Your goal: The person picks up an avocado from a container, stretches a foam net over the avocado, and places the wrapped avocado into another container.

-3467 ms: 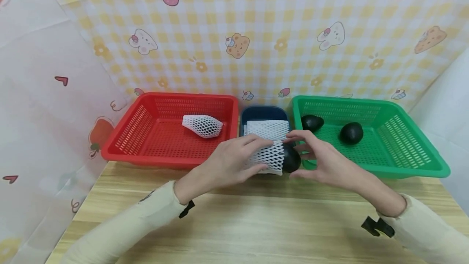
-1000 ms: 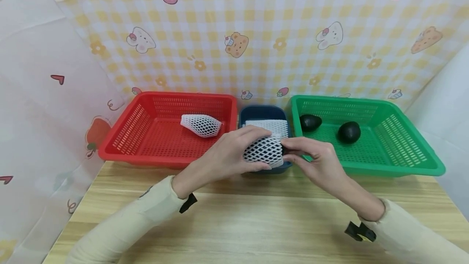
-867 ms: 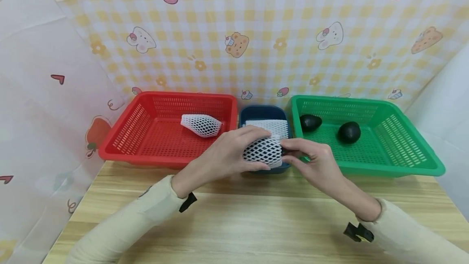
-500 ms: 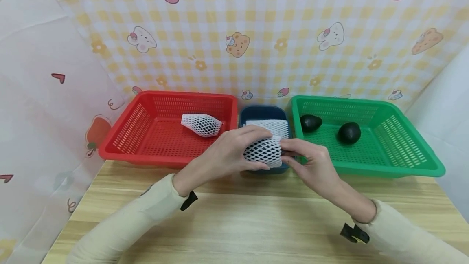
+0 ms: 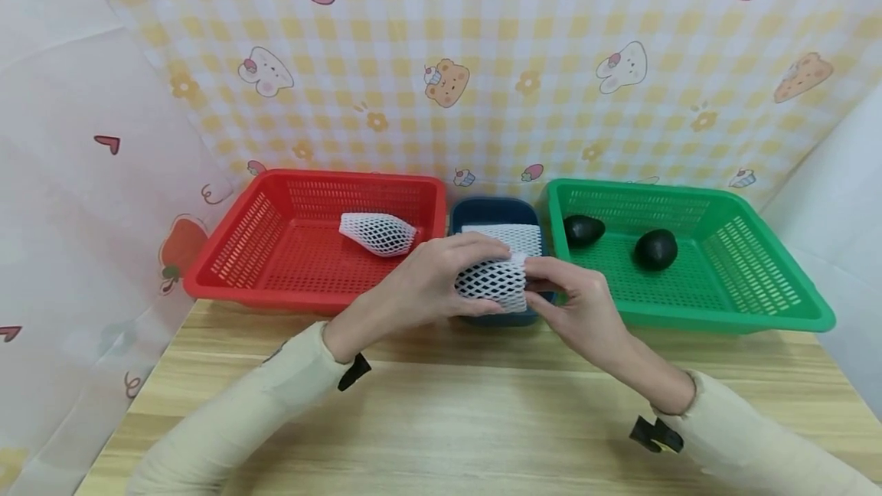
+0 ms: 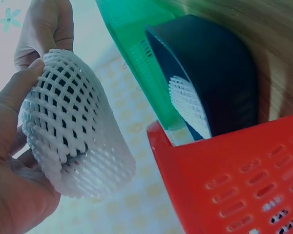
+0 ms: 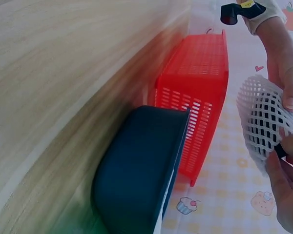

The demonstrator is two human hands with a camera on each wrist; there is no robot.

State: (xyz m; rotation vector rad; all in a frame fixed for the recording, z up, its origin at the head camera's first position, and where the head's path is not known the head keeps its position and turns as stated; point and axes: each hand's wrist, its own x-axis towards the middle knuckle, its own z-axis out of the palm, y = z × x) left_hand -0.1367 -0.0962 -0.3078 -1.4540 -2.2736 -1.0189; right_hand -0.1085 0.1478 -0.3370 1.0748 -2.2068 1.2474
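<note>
A black avocado [image 7: 280, 150] sits inside a white foam net sleeve [image 5: 493, 282], dark through the mesh. My left hand [image 5: 430, 282] grips the sleeved avocado from the left, thumb below and fingers above. At the sleeve's right end, my right hand [image 5: 579, 305] pinches the rim between thumb and fingers. In the left wrist view the net [image 6: 73, 117] covers most of the fruit, and its near end hangs loose past it. Behind the hands, flat foam nets [image 5: 506, 236] lie in a dark blue bin [image 5: 496, 209].
A red basket [image 5: 310, 298] on the left holds one net-covered avocado [image 5: 382, 236]. The green basket [image 5: 723, 320] on the right contains two bare avocados [image 5: 656, 249]. Both stand on a wooden table [image 5: 441, 419] before a checked cloth [image 5: 482, 37].
Earlier the avocado stuck out of the net's right end; now the sleeve covers it. My right hand has gone from spread fingers by the fruit to pinching the rim, shifting slightly left.
</note>
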